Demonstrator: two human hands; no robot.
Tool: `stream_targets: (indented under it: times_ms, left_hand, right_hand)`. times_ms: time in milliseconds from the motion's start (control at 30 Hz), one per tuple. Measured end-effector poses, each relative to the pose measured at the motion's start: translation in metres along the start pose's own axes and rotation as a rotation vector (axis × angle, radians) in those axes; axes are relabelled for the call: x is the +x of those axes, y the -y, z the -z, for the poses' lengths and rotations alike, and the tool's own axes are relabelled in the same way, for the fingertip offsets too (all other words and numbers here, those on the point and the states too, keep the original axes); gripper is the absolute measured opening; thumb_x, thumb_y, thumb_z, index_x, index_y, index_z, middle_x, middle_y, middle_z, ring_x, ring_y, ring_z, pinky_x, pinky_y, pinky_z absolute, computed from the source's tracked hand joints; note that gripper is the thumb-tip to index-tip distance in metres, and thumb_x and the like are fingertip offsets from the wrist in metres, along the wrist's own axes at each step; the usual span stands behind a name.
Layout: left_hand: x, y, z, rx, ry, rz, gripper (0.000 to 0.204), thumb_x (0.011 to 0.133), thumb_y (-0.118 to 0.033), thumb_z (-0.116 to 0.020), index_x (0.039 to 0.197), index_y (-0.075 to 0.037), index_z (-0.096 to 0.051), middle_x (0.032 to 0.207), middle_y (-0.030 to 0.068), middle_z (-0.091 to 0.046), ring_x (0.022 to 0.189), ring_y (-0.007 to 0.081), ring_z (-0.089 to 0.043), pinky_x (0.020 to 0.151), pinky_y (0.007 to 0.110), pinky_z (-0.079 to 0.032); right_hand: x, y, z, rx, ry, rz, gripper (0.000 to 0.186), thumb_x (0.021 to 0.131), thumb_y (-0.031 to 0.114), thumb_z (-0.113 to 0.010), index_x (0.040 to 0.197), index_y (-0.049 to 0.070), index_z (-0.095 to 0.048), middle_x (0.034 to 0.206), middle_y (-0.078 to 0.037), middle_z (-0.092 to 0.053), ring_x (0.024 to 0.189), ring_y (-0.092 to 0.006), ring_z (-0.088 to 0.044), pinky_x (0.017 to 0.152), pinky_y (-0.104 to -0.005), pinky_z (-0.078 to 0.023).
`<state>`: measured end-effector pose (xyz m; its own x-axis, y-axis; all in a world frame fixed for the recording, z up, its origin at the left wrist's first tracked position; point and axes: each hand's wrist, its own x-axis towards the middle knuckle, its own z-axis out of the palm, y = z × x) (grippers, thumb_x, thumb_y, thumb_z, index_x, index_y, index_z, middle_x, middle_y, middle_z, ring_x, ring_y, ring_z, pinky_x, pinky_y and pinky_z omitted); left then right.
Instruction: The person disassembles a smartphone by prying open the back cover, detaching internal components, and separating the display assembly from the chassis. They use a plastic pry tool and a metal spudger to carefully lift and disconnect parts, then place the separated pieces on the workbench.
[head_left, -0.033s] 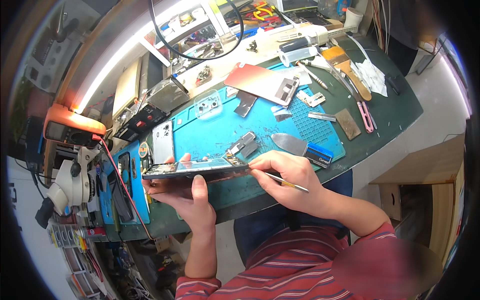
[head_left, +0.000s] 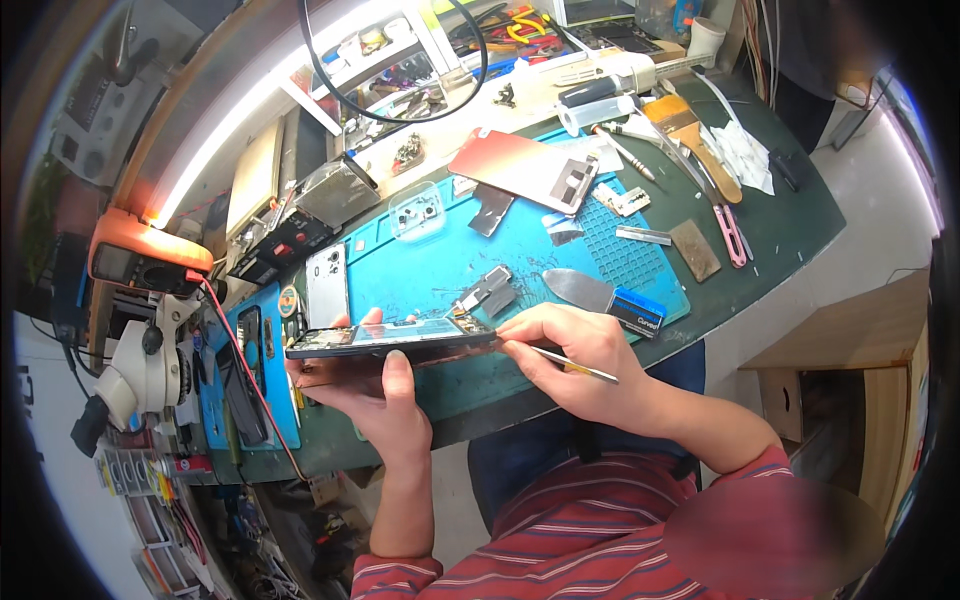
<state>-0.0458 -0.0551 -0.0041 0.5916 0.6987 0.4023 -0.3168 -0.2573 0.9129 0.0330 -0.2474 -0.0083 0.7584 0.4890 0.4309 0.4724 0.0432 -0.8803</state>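
Note:
My left hand (head_left: 395, 410) is closed around an opened phone (head_left: 390, 347), thumb along its near edge and fingertips showing over the far side. The phone is tilted, so its bare inside with small parts faces up and away. At the phone's right end, my right hand (head_left: 580, 355) pinches a slim metal pen-like tool (head_left: 575, 367). Its back end sticks out below the fingers; the tip is hidden by them at the phone's corner. Just beyond the phone, a loose grey phone part (head_left: 488, 290) lies on the blue work mat (head_left: 420, 265).
A red-and-white phone back cover (head_left: 520, 165) and a clear parts box (head_left: 417, 212) lie on the mat. A flat blade in a blue sleeve (head_left: 637, 312) is near my right hand. Brushes (head_left: 690, 135), an orange multimeter (head_left: 145, 255) and a microscope (head_left: 140, 375) stand around.

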Motion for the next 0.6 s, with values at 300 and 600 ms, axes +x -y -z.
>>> stream_targets:
  times_ms: [300,600]
  left_hand:
    - [0.001,0.006,0.004,-0.023,0.020,-0.034,0.088,0.087,0.001,-0.063,0.157,-0.021,-0.015,0.147,0.0163,-0.043,0.132,0.0369,-0.055,0.108,0.050,-0.051]
    - [0.005,0.006,0.006,-0.045,0.089,-0.052,0.086,0.088,-0.002,-0.064,0.156,-0.021,-0.015,0.147,0.0166,-0.041,0.134,0.0381,-0.052,0.107,0.057,-0.051]
  right_hand:
    - [0.006,0.003,0.001,0.002,0.034,-0.024,0.009,0.093,0.006,-0.071,0.100,0.000,-0.070,0.089,-0.014,-0.072,0.079,-0.0263,-0.073,0.071,-0.0339,-0.056]
    - [0.014,0.003,0.011,0.187,0.143,-0.320,0.014,0.098,0.009,-0.069,0.105,-0.002,-0.074,0.090,-0.004,-0.076,0.079,-0.0041,-0.065,0.069,-0.0231,-0.052]
